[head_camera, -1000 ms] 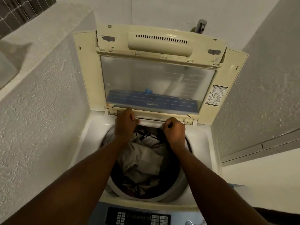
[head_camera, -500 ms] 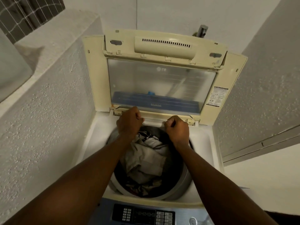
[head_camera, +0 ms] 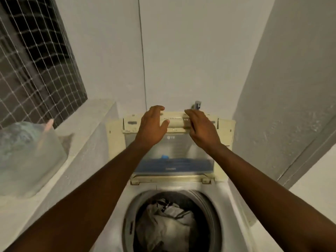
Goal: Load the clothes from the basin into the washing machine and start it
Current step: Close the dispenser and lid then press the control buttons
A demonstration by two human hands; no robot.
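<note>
The top-loading washing machine (head_camera: 234, 200) stands below me with its cream lid (head_camera: 224, 135) raised upright against the back wall. Pale and dark clothes (head_camera: 169, 222) lie in the round drum. My left hand (head_camera: 151, 127) and my right hand (head_camera: 201, 126) are both up at the lid's top edge, by its handle (head_camera: 177, 122). Their fingers are spread and curl over the top edge; no firm grip shows. A clear plastic basin (head_camera: 27, 157) rests on the ledge at the left.
A textured concrete ledge (head_camera: 87, 135) runs along the left of the machine. A meshed window (head_camera: 34, 57) is above it. A tap (head_camera: 197, 104) sticks out behind the lid. Walls close in at the back and right.
Both hands left the rear rim of the drum and rose to the top edge of the raised lid. The camera tilted up, bringing the basin and window into view.
</note>
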